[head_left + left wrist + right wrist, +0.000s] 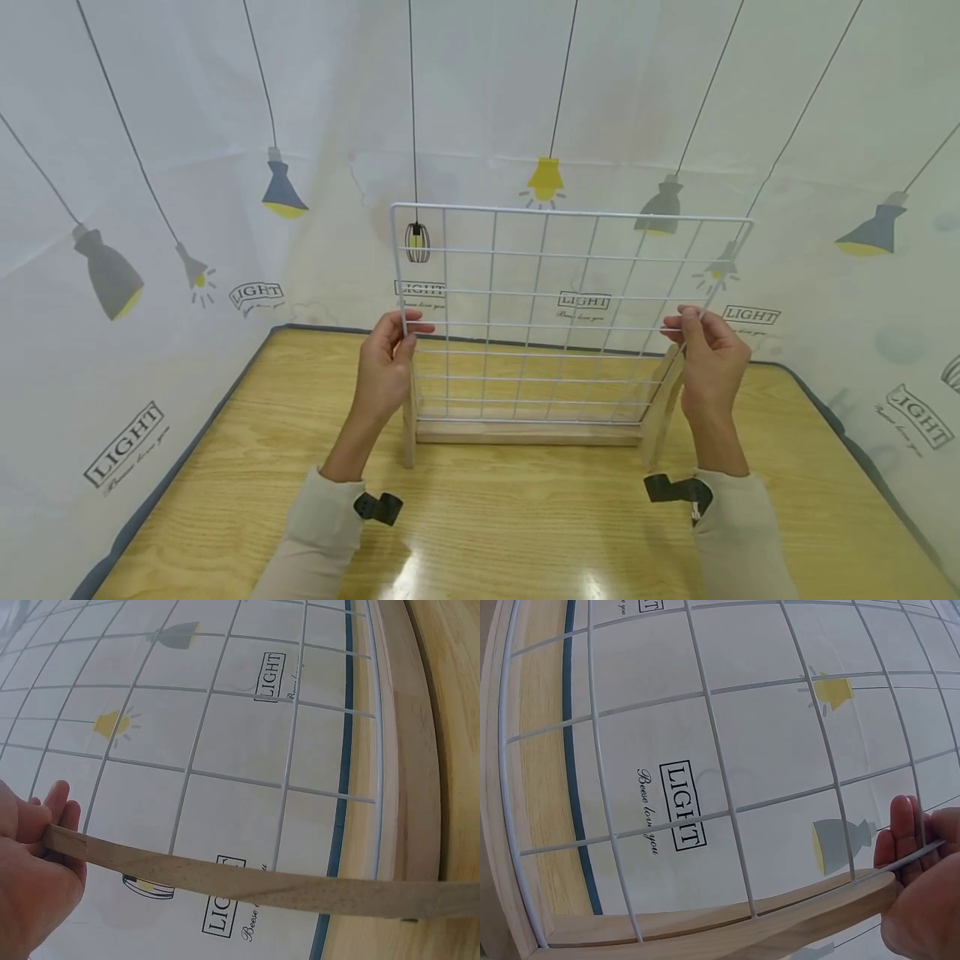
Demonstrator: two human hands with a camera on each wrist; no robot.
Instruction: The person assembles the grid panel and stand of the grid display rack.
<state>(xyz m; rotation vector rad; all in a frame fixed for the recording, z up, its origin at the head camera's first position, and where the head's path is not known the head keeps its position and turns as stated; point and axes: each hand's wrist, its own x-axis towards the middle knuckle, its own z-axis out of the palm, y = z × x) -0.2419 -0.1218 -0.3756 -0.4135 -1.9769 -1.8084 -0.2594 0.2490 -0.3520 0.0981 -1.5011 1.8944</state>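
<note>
A white wire grid panel (570, 212) stands tilted upright in a pale wooden stand (525, 435), its lower edge down at the stand's crossbar. My left hand (384, 367) pinches the panel's left edge, thumb in front and fingers behind, just above the left wooden upright (225, 879). On the other side, my right hand (712, 362) grips the right edge between thumb and fingers. In the right wrist view, the panel's side wire runs along the right upright (802, 922), whose upper end reaches close to the palm.
The stand rests on a wood-grain table (480, 508). Behind and to both sides hangs a white cloth backdrop (480, 100) printed with lamps and LIGHT lettering. A dark band (187, 450) runs along its foot. Black straps with small mounts (378, 507) sit at both cuffs.
</note>
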